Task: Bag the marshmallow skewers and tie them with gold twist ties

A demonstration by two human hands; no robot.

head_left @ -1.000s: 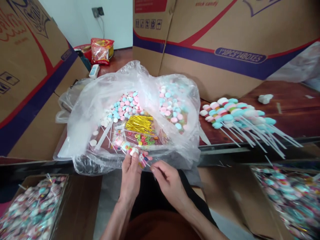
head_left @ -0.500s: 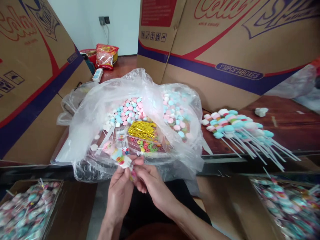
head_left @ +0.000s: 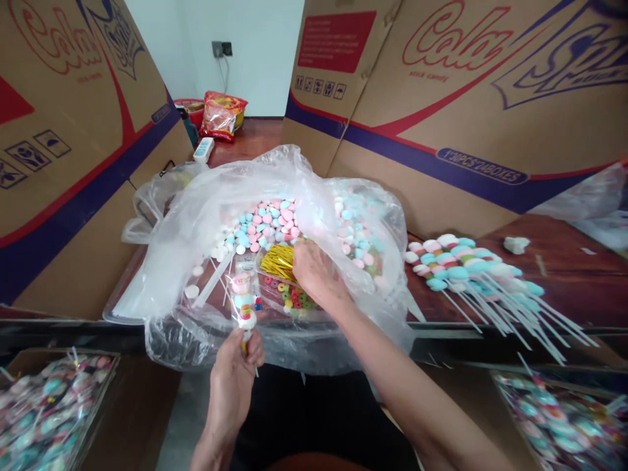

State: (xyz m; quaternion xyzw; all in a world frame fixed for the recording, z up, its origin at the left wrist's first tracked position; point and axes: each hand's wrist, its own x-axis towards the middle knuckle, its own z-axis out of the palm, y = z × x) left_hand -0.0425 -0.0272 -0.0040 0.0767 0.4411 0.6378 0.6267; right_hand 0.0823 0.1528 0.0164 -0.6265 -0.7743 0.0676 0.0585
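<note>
My left hand (head_left: 234,374) is closed around the stick of a wrapped marshmallow skewer (head_left: 243,297), holding it upright in front of the clear plastic bag (head_left: 186,216). My right hand (head_left: 314,268) reaches into the bag, fingers curled down on the pile of gold twist ties (head_left: 277,260). Whether it holds one is hidden. Beside the ties lie colourful ring candies (head_left: 289,296), and behind them loose pink, blue and white marshmallows (head_left: 265,219).
A row of finished marshmallow skewers (head_left: 471,265) lies on the wooden table (head_left: 564,268) to the right. Boxes of wrapped candy (head_left: 49,405) sit at lower left and lower right (head_left: 569,412). Big cardboard cartons (head_left: 466,111) stand behind and on the left.
My right hand left the skewer near my left hand and reached forward into the bag onto the gold ties. My left hand now holds the wrapped skewer alone, upright.
</note>
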